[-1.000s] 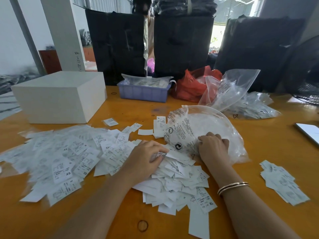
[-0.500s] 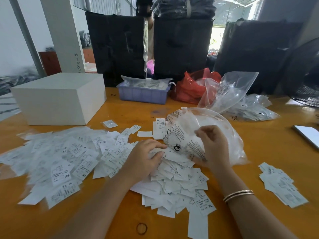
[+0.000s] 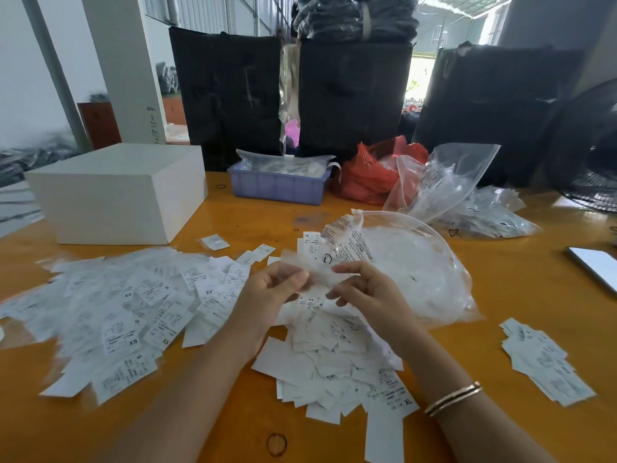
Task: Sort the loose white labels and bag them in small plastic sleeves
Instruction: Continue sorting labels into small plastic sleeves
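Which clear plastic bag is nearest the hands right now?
The big rounded clear bag lying flat just beyond the right hand. The other clear bag stands puffed up farther back, beside the red bag.

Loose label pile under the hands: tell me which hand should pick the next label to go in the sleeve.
Probably the left hand: it hovers directly over the loose labels, while the right hand sits nearer the big clear bag. Both pinch the blurred small sleeve.
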The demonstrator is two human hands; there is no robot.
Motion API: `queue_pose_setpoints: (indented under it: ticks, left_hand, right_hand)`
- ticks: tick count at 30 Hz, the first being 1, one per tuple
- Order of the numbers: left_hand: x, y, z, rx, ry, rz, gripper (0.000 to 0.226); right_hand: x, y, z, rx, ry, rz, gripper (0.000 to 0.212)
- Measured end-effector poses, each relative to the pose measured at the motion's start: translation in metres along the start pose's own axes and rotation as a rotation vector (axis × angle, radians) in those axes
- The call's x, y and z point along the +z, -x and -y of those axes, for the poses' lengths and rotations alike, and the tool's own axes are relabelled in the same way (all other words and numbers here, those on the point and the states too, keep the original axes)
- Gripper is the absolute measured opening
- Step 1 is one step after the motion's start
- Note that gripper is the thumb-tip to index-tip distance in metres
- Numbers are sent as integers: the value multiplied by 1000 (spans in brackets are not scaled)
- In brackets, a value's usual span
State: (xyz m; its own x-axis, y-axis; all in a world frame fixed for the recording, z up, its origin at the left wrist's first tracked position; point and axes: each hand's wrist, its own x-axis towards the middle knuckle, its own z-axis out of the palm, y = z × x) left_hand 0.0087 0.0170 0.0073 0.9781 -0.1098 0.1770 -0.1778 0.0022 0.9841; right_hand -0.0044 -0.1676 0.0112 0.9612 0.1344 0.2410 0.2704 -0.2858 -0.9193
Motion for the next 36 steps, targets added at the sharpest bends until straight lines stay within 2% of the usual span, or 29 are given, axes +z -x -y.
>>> queue_pose_setpoints:
  ticks: [2, 4, 6, 9, 12, 15, 18, 21, 23, 25, 28, 31, 34, 36]
  left_hand:
    - [-1, -1, 0, -18, 12, -39, 11]
    - [-1, -1, -1, -15, -16, -65, 9]
    - [-1, -1, 1, 4, -54, -87, 4]
    - [-1, -2, 2, 15, -62, -116, 8]
    - [-2, -3, 3, 28, -91, -151, 10]
    - [-3, -3, 6, 35, -162, -155, 12]
    - [-2, -3, 9, 17, -332, -60, 18]
    - [-2, -5, 16, 37, -618, 5, 22]
    - [-2, -4, 19, 77, -739, 5, 34]
    - [-3, -3, 18, 118, -767, -62, 43]
    - [-5, -7, 18, 141, -798, -209, 35]
    - [-7, -9, 18, 179, -825, -249, 15]
    - [-7, -10, 17, 262, -768, -252, 9]
    - [-6, -10, 13, 239, -660, -263, 5]
  right_hand:
    - [-6, -1, -3, -52, 387, 69, 24]
    - [-8, -2, -6, -91, 751, 205, 34]
    - [-7, -2, -8, -86, 851, 246, 38]
    - [-5, -1, -6, -87, 789, 158, 25]
    - [-4, -2, -5, -71, 752, 69, 34]
    - [-3, -1, -3, -48, 556, -64, 25]
    - [-1, -2, -3, -45, 319, -242, 20]
    - [0, -4, -4, 34, 132, -347, 15]
    - [1, -5, -5, 64, 80, -370, 14]
    - [2, -5, -7, 61, 68, -373, 18]
    - [3, -5, -9, 52, 69, -379, 17]
    - [5, -5, -10, 54, 65, -385, 13]
    - [6, -2, -8, 9, 29, -383, 29]
    - [7, 0, -6, -3, 58, -362, 35]
